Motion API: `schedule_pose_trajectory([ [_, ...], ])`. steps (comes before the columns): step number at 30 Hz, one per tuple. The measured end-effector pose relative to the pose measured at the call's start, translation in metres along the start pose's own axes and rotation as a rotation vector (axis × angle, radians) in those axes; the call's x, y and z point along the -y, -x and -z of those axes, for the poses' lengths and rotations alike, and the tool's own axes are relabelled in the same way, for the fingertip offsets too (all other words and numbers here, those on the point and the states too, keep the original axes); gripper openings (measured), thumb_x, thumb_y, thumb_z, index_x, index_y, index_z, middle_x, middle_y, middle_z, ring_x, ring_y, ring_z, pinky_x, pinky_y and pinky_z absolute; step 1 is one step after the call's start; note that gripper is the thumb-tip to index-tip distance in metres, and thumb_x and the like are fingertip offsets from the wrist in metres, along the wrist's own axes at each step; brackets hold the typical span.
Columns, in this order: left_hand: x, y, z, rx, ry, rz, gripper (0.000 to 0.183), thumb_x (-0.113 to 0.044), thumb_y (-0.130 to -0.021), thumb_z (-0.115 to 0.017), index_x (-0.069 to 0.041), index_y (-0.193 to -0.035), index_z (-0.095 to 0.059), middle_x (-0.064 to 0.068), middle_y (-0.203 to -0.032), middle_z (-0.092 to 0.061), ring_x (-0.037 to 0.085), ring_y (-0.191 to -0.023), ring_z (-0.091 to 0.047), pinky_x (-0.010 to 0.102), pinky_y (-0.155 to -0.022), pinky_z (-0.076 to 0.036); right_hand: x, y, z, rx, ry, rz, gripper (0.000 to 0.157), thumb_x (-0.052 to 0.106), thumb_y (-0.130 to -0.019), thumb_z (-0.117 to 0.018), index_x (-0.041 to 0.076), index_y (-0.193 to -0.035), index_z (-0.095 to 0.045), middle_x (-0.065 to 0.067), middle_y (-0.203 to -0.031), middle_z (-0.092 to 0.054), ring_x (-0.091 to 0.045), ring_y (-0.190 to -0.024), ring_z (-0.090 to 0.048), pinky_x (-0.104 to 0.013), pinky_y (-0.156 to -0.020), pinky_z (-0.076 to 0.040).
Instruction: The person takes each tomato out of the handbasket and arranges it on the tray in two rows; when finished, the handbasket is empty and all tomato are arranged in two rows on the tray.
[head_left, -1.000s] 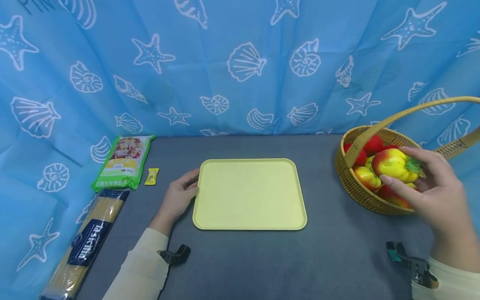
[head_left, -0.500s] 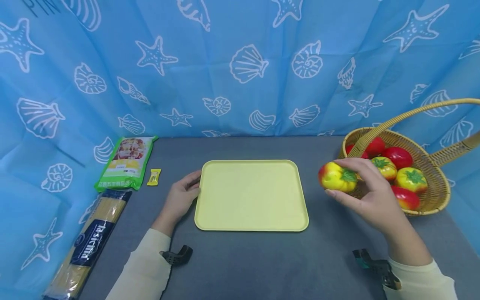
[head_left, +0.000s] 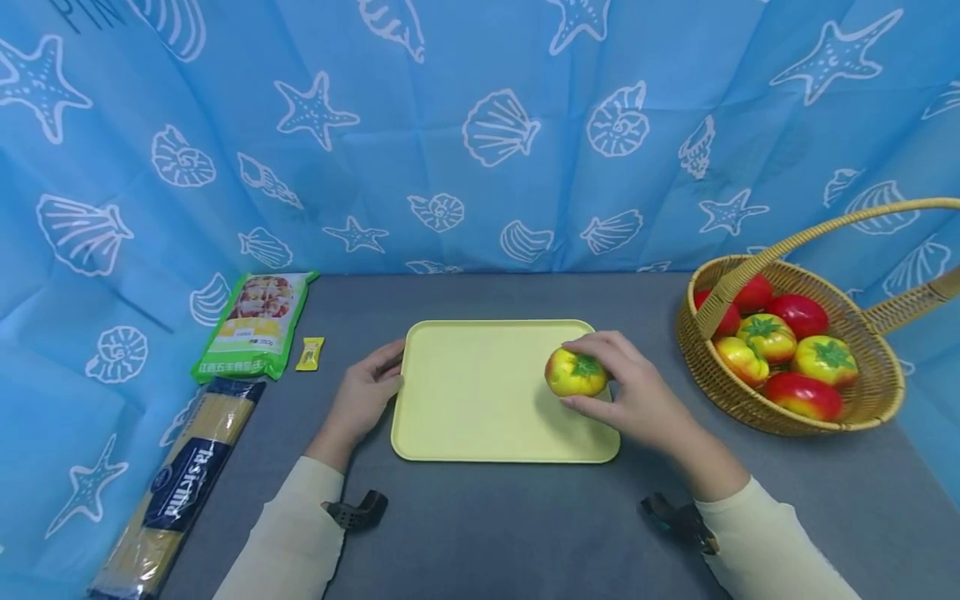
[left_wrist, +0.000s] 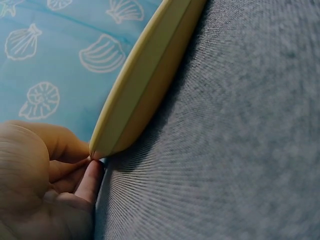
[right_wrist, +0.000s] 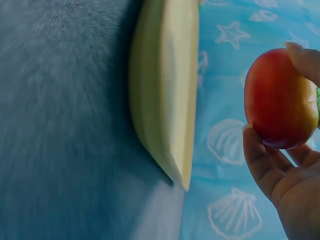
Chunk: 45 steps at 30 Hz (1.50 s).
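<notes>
My right hand holds a yellow-and-red fruit with a green leafy top between thumb and fingers, above the right part of a pale yellow tray. In the right wrist view the fruit's red side faces the camera, raised off to the side of the tray's rim. At the tray's left edge, my left hand pinches the rim; the left wrist view has thumb and fingertips meeting at the tray's corner.
A wicker basket with an arched handle stands at the right, holding several red and yellow fruits. On the left lie a green food packet, a small yellow wrapped piece and a long pasta pack. A blue shell-print curtain hangs behind.
My right hand has lifted the yellow-and-red fruit out of the basket and carried it left, over the tray. The left hand has stayed at the tray's edge.
</notes>
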<state>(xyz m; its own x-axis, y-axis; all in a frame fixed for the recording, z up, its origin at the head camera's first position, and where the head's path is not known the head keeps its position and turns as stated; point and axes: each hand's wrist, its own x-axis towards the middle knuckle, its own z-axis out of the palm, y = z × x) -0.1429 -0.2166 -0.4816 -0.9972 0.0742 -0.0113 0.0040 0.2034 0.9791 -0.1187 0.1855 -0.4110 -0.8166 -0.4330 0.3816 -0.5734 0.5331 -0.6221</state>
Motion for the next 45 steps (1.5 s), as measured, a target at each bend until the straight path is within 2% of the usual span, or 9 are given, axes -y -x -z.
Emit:
schedule_pose_trajectory([
  [3, 0.0, 0.0, -0.001, 0.003, 0.003, -0.004, 0.055, 0.008, -0.105, -0.059, 0.003, -0.16, -0.051, 0.018, -0.166, -0.045, 0.033, -0.145, -0.053, 0.028, -0.111, -0.052, 0.001, -0.01, -0.011, 0.049, -0.027, -0.018, 0.061, 0.01, -0.086, -0.096, 0.012, -0.141, -0.069, -0.007, -0.137, -0.059, -0.026, -0.12, -0.06, -0.048, -0.094, -0.059],
  [6, -0.001, 0.0, -0.001, 0.006, 0.003, -0.002, 0.056, 0.008, -0.105, -0.059, 0.004, -0.16, -0.05, 0.019, -0.166, -0.045, 0.035, -0.144, -0.053, 0.029, -0.112, -0.051, 0.006, -0.02, -0.019, 0.093, -0.043, -0.038, 0.062, 0.012, -0.086, -0.096, 0.012, -0.142, -0.069, -0.008, -0.138, -0.059, -0.027, -0.122, -0.059, -0.051, -0.097, -0.058],
  [12, -0.002, 0.001, 0.0, 0.005, -0.003, 0.011, 0.055, 0.006, -0.106, -0.06, 0.001, -0.161, -0.051, 0.015, -0.166, -0.045, 0.032, -0.144, -0.054, 0.029, -0.111, -0.052, 0.016, -0.045, -0.036, 0.149, -0.056, -0.092, 0.063, 0.02, -0.089, -0.095, 0.011, -0.145, -0.067, -0.01, -0.14, -0.058, -0.029, -0.122, -0.058, -0.048, -0.097, -0.059],
  [18, -0.002, 0.0, 0.002, 0.012, -0.012, 0.005, 0.055, 0.006, -0.107, -0.059, 0.001, -0.161, -0.051, 0.015, -0.167, -0.045, 0.032, -0.145, -0.054, 0.028, -0.111, -0.052, 0.018, -0.069, -0.054, 0.184, -0.092, -0.161, 0.066, 0.021, -0.088, -0.095, 0.008, -0.146, -0.065, -0.009, -0.135, -0.057, -0.027, -0.114, -0.06, -0.045, -0.095, -0.058],
  [24, -0.002, 0.0, 0.001, 0.004, -0.018, -0.003, 0.055, 0.006, -0.106, -0.059, 0.001, -0.16, -0.051, 0.016, -0.166, -0.045, 0.032, -0.145, -0.053, 0.027, -0.11, -0.052, 0.019, -0.086, -0.069, 0.208, -0.077, -0.167, 0.068, 0.022, -0.089, -0.094, 0.006, -0.148, -0.064, -0.011, -0.136, -0.057, -0.027, -0.117, -0.059, -0.045, -0.099, -0.057],
  [31, -0.002, -0.001, 0.002, 0.0, -0.016, -0.015, 0.056, 0.007, -0.105, -0.059, 0.003, -0.16, -0.05, 0.017, -0.165, -0.046, 0.031, -0.145, -0.053, 0.027, -0.11, -0.051, 0.023, -0.107, -0.085, 0.237, -0.045, -0.2, 0.067, 0.028, -0.092, -0.091, 0.01, -0.15, -0.062, -0.009, -0.137, -0.054, -0.025, -0.115, -0.058, -0.043, -0.097, -0.057],
  [41, -0.002, -0.001, 0.003, 0.014, 0.002, -0.012, 0.055, 0.006, -0.106, -0.059, 0.004, -0.16, -0.049, 0.018, -0.165, -0.046, 0.032, -0.145, -0.053, 0.028, -0.112, -0.05, 0.021, -0.132, -0.109, 0.257, -0.004, -0.193, 0.066, 0.03, -0.094, -0.09, 0.01, -0.15, -0.062, -0.011, -0.137, -0.054, -0.024, -0.115, -0.057, -0.041, -0.098, -0.055],
  [45, -0.002, -0.001, 0.004, 0.019, 0.015, -0.005, 0.055, 0.008, -0.106, -0.058, 0.005, -0.16, -0.048, 0.02, -0.166, -0.045, 0.034, -0.146, -0.052, 0.029, -0.113, -0.049, 0.024, -0.14, -0.122, 0.295, 0.029, -0.198, 0.065, 0.031, -0.094, -0.09, 0.011, -0.15, -0.062, -0.011, -0.138, -0.053, -0.024, -0.115, -0.056, -0.04, -0.098, -0.055],
])
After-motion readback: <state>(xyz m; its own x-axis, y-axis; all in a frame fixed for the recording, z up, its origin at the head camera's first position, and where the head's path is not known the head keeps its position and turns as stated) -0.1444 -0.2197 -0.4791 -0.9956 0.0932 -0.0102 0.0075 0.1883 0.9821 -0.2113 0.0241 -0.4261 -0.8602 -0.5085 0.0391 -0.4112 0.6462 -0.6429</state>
